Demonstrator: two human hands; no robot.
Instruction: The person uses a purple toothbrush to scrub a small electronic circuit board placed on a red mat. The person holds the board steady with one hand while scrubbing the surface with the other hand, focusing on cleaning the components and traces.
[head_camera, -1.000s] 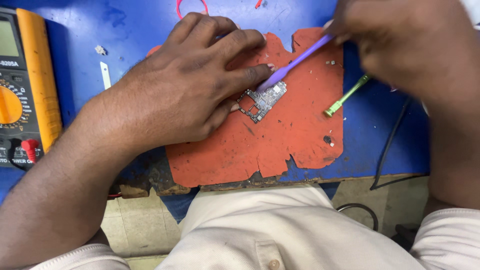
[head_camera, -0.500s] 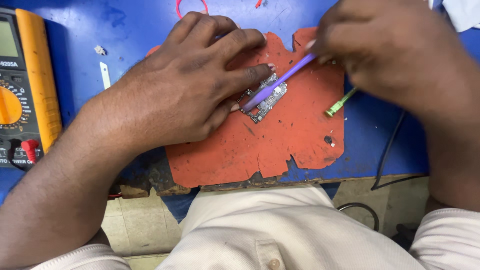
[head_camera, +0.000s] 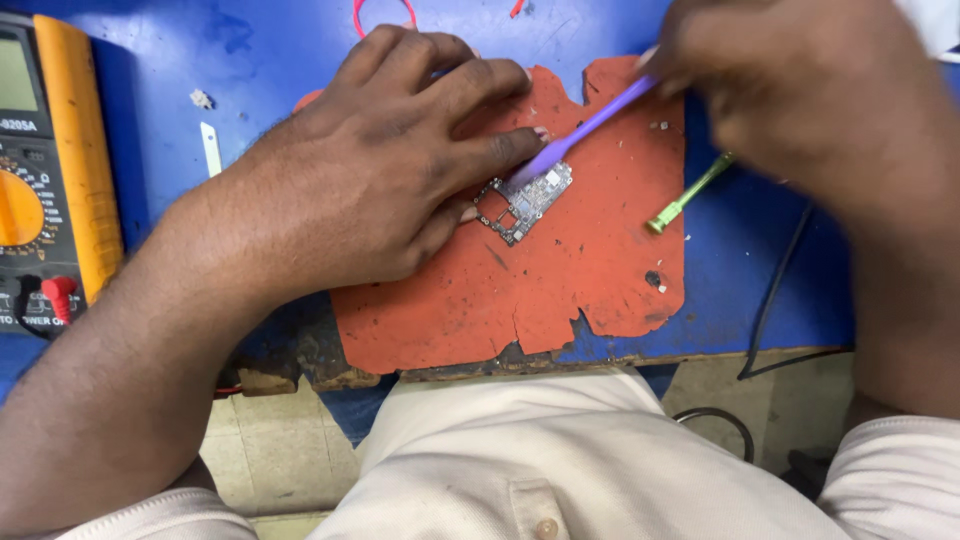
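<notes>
Head view: the left hand (head_camera: 370, 170) is lying flat on the orange mat (head_camera: 570, 280), fingers spread, pinning the small board (head_camera: 527, 200) at its left edge. The right hand (head_camera: 790, 100), grip pinched on the purple brush (head_camera: 585, 125), is pressing its tip on the board's top end; brushing looks midway. A green tool (head_camera: 688, 196), black cable (head_camera: 775, 300) and multimeter (head_camera: 55, 170) are lying aside on the tabletop (head_camera: 250, 60), none obstructing.

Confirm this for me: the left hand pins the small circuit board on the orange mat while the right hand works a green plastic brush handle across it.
Not quite. The brush handle in the right hand is purple, not green; the green thing is a slim metal tool lying untouched beside the torn orange mat. The head view shows this. The left hand does pin the small circuit board on that mat.
</notes>
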